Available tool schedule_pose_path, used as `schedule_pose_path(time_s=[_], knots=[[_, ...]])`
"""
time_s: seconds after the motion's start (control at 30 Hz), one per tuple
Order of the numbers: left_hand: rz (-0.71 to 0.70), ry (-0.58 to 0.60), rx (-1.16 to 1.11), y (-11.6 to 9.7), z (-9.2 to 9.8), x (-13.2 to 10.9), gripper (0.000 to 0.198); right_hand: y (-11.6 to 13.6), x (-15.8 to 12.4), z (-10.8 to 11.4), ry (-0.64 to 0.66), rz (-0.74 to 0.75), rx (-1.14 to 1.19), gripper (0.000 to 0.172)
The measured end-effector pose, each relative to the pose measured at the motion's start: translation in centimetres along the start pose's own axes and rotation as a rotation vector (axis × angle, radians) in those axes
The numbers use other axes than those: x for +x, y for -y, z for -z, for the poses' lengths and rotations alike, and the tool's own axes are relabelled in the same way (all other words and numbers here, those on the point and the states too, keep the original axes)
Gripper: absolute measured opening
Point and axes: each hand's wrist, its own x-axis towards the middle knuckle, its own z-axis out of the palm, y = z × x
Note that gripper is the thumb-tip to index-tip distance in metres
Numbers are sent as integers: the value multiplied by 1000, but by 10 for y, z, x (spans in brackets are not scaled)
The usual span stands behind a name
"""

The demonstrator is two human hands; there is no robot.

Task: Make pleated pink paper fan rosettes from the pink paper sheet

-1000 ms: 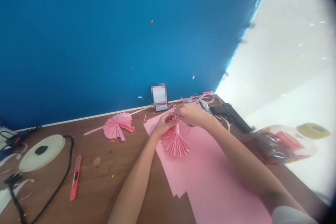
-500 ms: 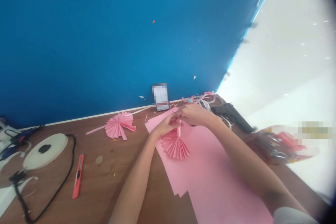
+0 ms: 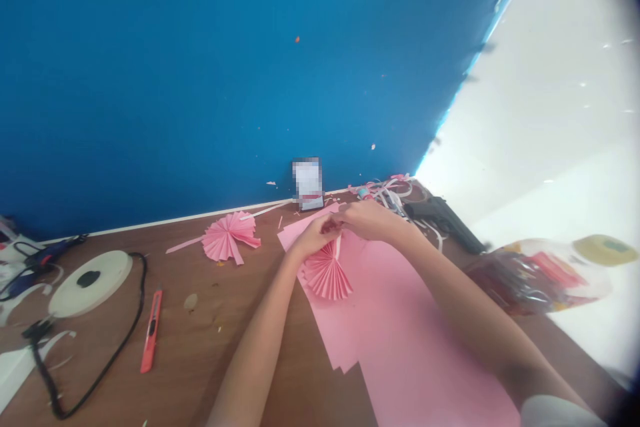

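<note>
A pleated pink paper fan (image 3: 330, 275) spreads over pink paper sheets (image 3: 410, 320), its narrow end up at my fingers. My left hand (image 3: 316, 233) is closed around that gathered end, with a pale strip beside it. Right against it, my right hand (image 3: 365, 219) is bent over the same spot with its fingers closed; its fingertips are partly hidden, and it appears to pinch the fan's top. Left of the sheets lies another pleated pink paper fan (image 3: 225, 238), opened wider, with a pink strip and a white strip attached.
A red box cutter (image 3: 151, 332), a white reel (image 3: 93, 283) and a black cable (image 3: 135, 327) lie on the left. A phone (image 3: 309, 183) leans on the blue wall. Paper scraps (image 3: 393, 193), a black glue gun (image 3: 453, 223) and a plastic bottle (image 3: 545, 273) are on the right.
The pleated fan's spread end has swung slightly left. My hands have closed in nearer to each other at its top, and the right hand has lowered a little.
</note>
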Motion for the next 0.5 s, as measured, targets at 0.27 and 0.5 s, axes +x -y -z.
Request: schedule_pose_path(time_s=[0.27, 0.5], knots=[[78, 8, -108, 2, 2, 2, 28, 0, 3, -8, -9, 19, -39, 26], [133, -32, -169, -2, 1, 2, 21, -1, 3, -4, -46, 62, -30, 21]])
